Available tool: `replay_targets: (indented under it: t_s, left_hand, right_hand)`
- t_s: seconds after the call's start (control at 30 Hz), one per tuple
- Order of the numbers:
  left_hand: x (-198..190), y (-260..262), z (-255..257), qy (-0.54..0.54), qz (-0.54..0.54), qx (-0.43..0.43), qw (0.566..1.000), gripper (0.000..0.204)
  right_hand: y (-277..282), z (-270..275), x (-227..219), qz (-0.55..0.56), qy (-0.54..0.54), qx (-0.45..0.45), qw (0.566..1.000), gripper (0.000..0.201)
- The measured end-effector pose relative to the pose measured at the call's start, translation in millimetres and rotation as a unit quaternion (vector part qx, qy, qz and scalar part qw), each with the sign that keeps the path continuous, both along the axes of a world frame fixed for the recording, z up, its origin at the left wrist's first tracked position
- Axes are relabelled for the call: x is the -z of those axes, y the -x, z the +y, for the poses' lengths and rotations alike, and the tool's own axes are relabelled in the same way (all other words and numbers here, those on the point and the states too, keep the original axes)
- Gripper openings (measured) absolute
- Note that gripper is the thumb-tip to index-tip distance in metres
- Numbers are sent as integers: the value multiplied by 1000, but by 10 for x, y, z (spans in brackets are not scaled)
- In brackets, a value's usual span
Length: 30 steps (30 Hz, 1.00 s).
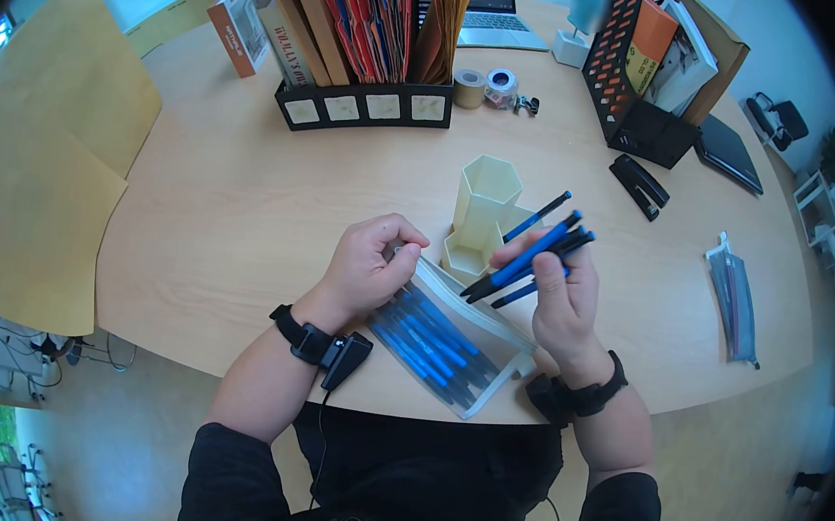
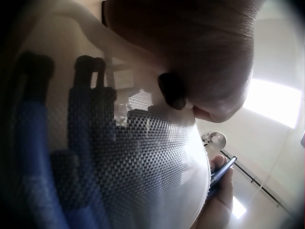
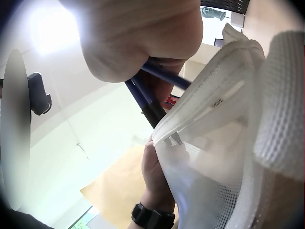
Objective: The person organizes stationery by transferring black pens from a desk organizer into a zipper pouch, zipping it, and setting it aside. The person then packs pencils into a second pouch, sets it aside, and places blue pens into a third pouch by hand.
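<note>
A translucent zip pouch (image 1: 434,348) with several blue pens (image 1: 430,340) inside lies at the table's front edge. My left hand (image 1: 369,264) pinches its upper left corner, seen close up in the left wrist view (image 2: 190,52). Several blue pens with black ends (image 1: 528,261) are gripped in my right hand (image 1: 569,300), above the pouch's zipper edge; the right wrist view shows these pens (image 3: 143,93) under the hand (image 3: 138,38). Just behind stands a pale yellow hexagonal pen holder (image 1: 486,202), with a blue pen (image 1: 538,217) near its right side.
A black file rack (image 1: 366,120) with folders stands at the back, beside tape rolls (image 1: 469,89) and a laptop (image 1: 500,32). To the right are a black stapler (image 1: 639,186), another filled pouch (image 1: 733,301), a magazine holder (image 1: 651,132) and a dark notebook (image 1: 729,153).
</note>
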<state>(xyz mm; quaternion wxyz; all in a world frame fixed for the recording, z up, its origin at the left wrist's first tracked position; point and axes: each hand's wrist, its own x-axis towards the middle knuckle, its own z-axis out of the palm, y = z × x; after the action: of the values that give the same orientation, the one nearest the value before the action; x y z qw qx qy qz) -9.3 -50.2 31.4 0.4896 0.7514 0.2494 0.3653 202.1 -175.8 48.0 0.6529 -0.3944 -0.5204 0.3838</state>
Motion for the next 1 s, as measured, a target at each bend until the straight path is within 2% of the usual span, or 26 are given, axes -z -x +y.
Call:
replay_targets:
  t_s: [0.07,0.1,0.17,0.23,0.33,0.4,0.53,0.6,0.63,0.7,0.77,0.83,0.87,1.0]
  left_hand:
    - [2,-2,2,2,-2,-2,1000,10]
    - [3,10,8,9,14,6,1000,10]
    - [12,24,13,16,31,12,999,10]
    - [33,21,23,7,24,12,1000,9]
    - [44,1,27,-7,1,0,1000,10]
    - [51,-10,21,-9,-7,-4,1000,10]
    - [50,1,20,-7,-3,-11,1000,10]
    - [60,-1,27,-17,-5,-17,1000,10]
    - [65,-2,28,-28,-7,-20,999,10]
    - [58,-6,18,-21,-3,-19,1000,11]
    - [60,-7,22,-16,1,-17,1000,11]
    - [72,11,26,-15,7,6,1000,9]
    - [67,16,27,-15,6,5,1000,9]
    - [65,32,37,-22,5,14,1000,10]
  right_hand:
    - [-49,43,46,19,-100,45,994,25]
    - [-63,53,28,19,-100,44,994,25]
    - [-83,67,-22,86,-174,83,977,24]
    - [-85,74,-28,114,-179,94,973,25]
    - [-60,81,-37,174,-127,74,974,24]
    - [-36,94,-3,177,-5,27,984,25]
    - [-5,92,-11,173,11,-7,985,25]
    - [-14,53,-78,102,111,-57,987,26]
    - [-1,49,-103,101,112,-58,987,26]
    - [18,45,-136,43,189,-97,976,27]
    - [3,66,-79,42,184,-107,976,28]
    - [16,70,-48,114,160,-92,976,27]
    - [7,75,-37,113,161,-93,976,27]
    - [-49,99,4,121,127,-36,984,27]
